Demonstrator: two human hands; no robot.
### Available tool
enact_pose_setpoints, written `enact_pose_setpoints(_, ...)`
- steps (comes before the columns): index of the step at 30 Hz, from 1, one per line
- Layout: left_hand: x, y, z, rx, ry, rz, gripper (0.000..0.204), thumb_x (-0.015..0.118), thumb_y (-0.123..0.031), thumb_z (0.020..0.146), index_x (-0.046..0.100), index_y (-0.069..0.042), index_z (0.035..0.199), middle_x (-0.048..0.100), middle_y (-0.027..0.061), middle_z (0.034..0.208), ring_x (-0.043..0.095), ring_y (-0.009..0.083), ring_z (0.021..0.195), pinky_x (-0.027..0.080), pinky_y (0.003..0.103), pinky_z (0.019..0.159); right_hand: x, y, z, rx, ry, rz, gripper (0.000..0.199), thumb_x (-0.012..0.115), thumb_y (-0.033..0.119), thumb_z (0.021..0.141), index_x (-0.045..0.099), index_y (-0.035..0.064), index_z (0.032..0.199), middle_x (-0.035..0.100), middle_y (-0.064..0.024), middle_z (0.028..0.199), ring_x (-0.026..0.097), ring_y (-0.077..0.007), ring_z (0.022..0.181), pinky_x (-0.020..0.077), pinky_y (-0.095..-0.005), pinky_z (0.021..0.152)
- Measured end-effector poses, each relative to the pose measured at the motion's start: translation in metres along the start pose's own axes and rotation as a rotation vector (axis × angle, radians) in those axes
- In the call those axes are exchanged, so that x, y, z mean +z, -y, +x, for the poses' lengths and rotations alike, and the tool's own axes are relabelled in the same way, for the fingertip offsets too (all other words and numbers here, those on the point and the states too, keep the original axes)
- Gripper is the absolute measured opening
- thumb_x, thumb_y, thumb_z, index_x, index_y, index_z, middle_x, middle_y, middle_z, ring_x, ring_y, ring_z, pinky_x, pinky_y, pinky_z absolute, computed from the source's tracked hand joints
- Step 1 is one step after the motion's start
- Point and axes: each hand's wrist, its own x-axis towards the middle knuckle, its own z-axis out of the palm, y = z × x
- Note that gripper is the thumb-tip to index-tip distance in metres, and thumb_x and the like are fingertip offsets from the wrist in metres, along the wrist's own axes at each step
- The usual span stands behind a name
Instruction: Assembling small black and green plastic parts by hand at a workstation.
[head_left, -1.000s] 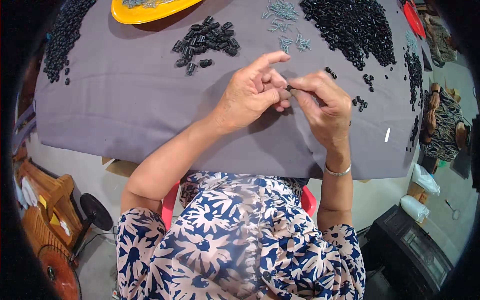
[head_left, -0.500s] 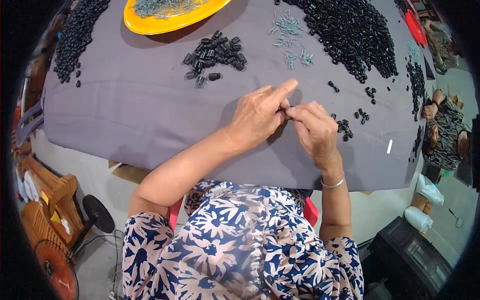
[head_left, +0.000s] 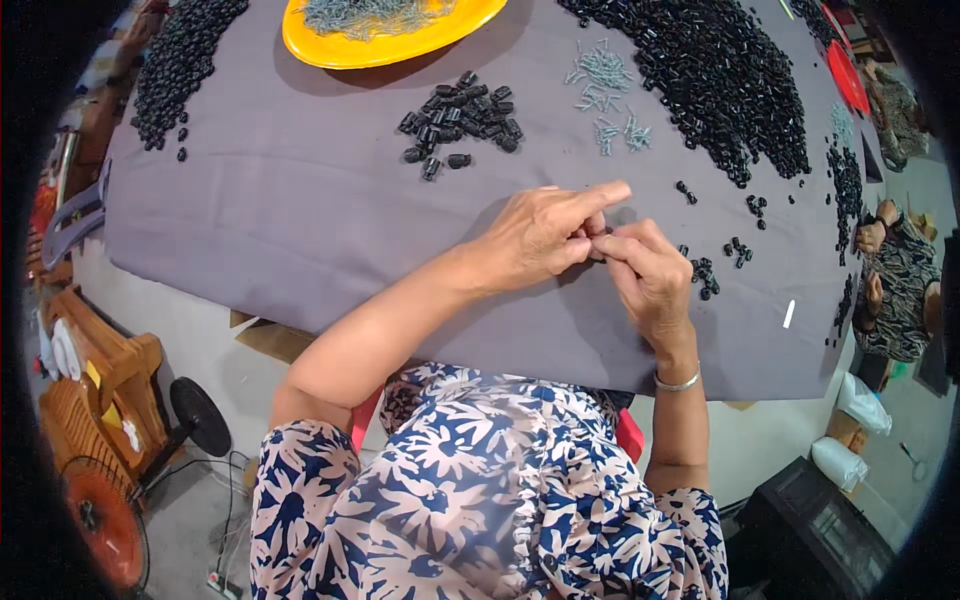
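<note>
- We saw both hands meet over the grey cloth (head_left: 300,250) near the table's front edge, fingertips pressed together around a small dark part (head_left: 597,258).
- The left hand (head_left: 540,240) was pinched on that part with thumb and middle fingers, its index finger stretched out straight toward the right and slightly away from the body.
- The right hand (head_left: 650,280) was curled, its thumb and forefinger closed on the same part from the other side; a silver bangle (head_left: 678,383) sat at its wrist.
- The part was almost wholly covered by the fingers, so we could not tell its long axis or which way it pointed.
- A small heap of black cylindrical pieces (head_left: 462,122) lay beyond the left hand, well apart from it.
- A cluster of small grey metal pins (head_left: 605,95) lay farther back, beside a big pile of black pieces (head_left: 720,70).
- A few loose black pieces (head_left: 703,275) sat just right of the right hand.
- A yellow plate (head_left: 320,45) holding more grey pins stood at the far edge.
</note>
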Motion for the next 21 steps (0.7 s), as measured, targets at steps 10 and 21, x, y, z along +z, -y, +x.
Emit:
enact_pose_setpoints(10, 0.001, -0.001, -0.003, 0.014, -0.051, 0.068, 0.068, 0.064, -0.004, 0.072, 0.043, -0.007, 0.136, 0.066, 0.0105, 0.082, 0.065, 0.0312, 0.074, 0.052, 0.042, 0.066, -0.006, 0.011, 0.004, 0.078, 0.078, 0.091, 0.020, 0.061, -0.008, 0.079, 0.064, -0.0013, 0.097, 0.064, -0.0073, 0.077, 0.064, -0.0179, 0.072, 0.0513, -0.0295, 0.065)
enact_pose_setpoints(21, -0.002, -0.003, -0.004, 0.070, -0.033, 0.076, 0.064, 0.063, -0.001, 0.068, 0.044, -0.006, 0.130, 0.065, 0.0101, 0.079, 0.065, 0.0318, 0.073, 0.051, 0.042, 0.064, -0.018, -0.007, 0.032, 0.879, 0.448, 0.654, 0.017, 0.067, 0.015, 0.091, 0.058, 0.0034, 0.083, 0.058, -0.0012, 0.064, 0.048, -0.0032, 0.041, 0.0378, -0.0168, 0.035)
